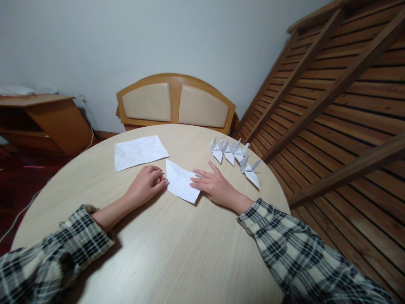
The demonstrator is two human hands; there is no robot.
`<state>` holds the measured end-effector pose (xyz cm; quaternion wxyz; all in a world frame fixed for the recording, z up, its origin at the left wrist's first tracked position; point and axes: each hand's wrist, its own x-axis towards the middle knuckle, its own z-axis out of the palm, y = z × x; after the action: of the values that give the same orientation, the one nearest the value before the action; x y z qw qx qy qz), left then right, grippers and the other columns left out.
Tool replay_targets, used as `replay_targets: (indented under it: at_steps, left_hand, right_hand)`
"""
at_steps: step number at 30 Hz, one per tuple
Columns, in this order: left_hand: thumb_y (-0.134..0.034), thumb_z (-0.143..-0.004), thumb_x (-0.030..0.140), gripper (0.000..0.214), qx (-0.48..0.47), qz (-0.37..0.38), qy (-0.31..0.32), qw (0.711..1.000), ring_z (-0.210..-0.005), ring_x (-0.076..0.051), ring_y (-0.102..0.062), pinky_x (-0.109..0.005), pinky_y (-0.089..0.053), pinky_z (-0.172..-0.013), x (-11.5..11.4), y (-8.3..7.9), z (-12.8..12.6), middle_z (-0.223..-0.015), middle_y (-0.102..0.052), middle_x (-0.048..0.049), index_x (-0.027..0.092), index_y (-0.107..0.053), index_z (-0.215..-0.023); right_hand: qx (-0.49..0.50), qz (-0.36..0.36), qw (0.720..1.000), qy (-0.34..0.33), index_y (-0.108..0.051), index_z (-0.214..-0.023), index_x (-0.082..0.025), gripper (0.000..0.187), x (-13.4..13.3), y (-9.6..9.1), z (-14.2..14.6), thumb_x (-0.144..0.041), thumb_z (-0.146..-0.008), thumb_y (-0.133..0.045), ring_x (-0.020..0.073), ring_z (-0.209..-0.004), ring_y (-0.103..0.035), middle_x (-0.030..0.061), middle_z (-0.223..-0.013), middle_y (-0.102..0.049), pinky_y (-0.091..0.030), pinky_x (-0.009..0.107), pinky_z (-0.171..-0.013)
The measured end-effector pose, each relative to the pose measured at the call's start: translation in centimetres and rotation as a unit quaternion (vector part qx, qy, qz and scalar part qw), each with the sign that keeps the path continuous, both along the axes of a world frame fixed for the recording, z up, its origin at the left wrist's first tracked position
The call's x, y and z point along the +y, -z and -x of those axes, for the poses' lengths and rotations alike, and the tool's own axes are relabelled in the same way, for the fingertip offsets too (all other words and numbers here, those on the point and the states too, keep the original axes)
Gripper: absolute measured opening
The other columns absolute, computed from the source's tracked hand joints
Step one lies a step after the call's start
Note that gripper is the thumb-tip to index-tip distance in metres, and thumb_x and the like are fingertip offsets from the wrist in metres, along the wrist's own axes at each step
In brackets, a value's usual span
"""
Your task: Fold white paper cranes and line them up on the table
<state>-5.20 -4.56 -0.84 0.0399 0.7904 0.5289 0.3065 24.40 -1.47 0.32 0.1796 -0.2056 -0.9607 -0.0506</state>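
Note:
A small white sheet of paper point(182, 185) with faint creases lies in front of me on the round table. My left hand point(147, 181) is at its left edge, with the fingers curled and the thumb tip meeting the index finger at the paper. On the right side of the same sheet rests my right hand point(218, 185), its fingers spread and lying on the paper, covering its right corner. Beyond my left hand is a larger creased white sheet point(141, 152). Several folded white paper cranes point(251, 171) stand to the right, past my right hand.
The pale round table point(177, 253) fills the foreground. Behind it, against the wall, is a wooden headboard point(175, 101) with two cream panels. A slatted wooden frame point(332, 101) leans along the right side. A brown desk point(60, 122) stands at the left, near a white cable.

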Motion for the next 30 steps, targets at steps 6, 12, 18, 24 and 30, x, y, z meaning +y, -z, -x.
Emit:
replay_targets:
  at_steps: [6, 12, 18, 24, 30]
  left_hand:
    - [-0.049, -0.095, 0.033, 0.035, 0.045, -0.030, 0.103, 0.993, -0.124, -0.029, -0.053, -0.052, -0.044, -0.105, -0.4, -0.1, -0.5, -0.131, -0.062, -0.0123, 0.021, -0.060, -0.126]
    - [-0.037, -0.102, 0.026, 0.042, 0.118, -0.006, 0.142, 0.983, -0.137, -0.024, -0.047, -0.049, -0.041, -0.112, -0.3, 0.7, -0.6, -0.144, -0.057, -0.0102, 0.018, -0.052, -0.140]
    - [-0.037, -0.102, 0.025, 0.041, 0.154, 0.004, 0.143, 0.978, -0.134, -0.025, -0.051, -0.049, -0.043, -0.111, -0.3, 0.7, -0.5, -0.144, -0.057, -0.0101, 0.019, -0.053, -0.140]
    - [-0.040, -0.102, 0.025, 0.038, 0.150, -0.002, 0.144, 0.978, -0.133, -0.025, -0.053, -0.050, -0.043, -0.110, -0.2, 0.8, -0.4, -0.142, -0.059, -0.0109, 0.021, -0.059, -0.135]
    - [-0.042, -0.101, 0.025, 0.037, 0.155, -0.004, 0.145, 0.977, -0.129, -0.025, -0.056, -0.048, -0.045, -0.108, -0.2, 0.6, -0.5, -0.139, -0.062, -0.0097, 0.021, -0.062, -0.132]
  right_hand:
    - [-0.007, 0.019, 1.000, 0.012, -0.069, -0.116, -0.026, 0.031, 0.2, 0.2, 0.0, -0.011, -0.094, -0.053, 0.0216, -0.140, -0.046, 0.0028, -0.126, -0.070, -0.002, 0.061, -0.120]
    - [-0.012, 0.022, 1.000, 0.018, -0.071, -0.114, -0.026, 0.031, 0.2, 0.4, 0.0, -0.010, -0.092, -0.055, 0.0220, -0.139, -0.047, 0.0035, -0.124, -0.071, -0.002, 0.060, -0.120]
    - [-0.014, 0.028, 0.999, 0.022, -0.069, -0.115, -0.025, 0.032, -0.1, 0.1, -0.1, -0.009, -0.091, -0.055, 0.0234, -0.138, -0.047, 0.0031, -0.124, -0.071, -0.001, 0.059, -0.121]
    - [-0.026, 0.033, 0.999, 0.022, -0.067, -0.116, -0.022, 0.030, -0.5, -0.3, -0.1, -0.012, -0.090, -0.055, 0.0255, -0.134, -0.051, 0.0064, -0.123, -0.071, -0.001, 0.059, -0.120]
    - [-0.027, 0.050, 0.998, 0.025, -0.068, -0.106, -0.020, 0.020, -0.8, -0.7, 0.0, -0.018, -0.089, -0.058, 0.0262, -0.129, -0.056, 0.0092, -0.119, -0.072, -0.006, 0.058, -0.120]
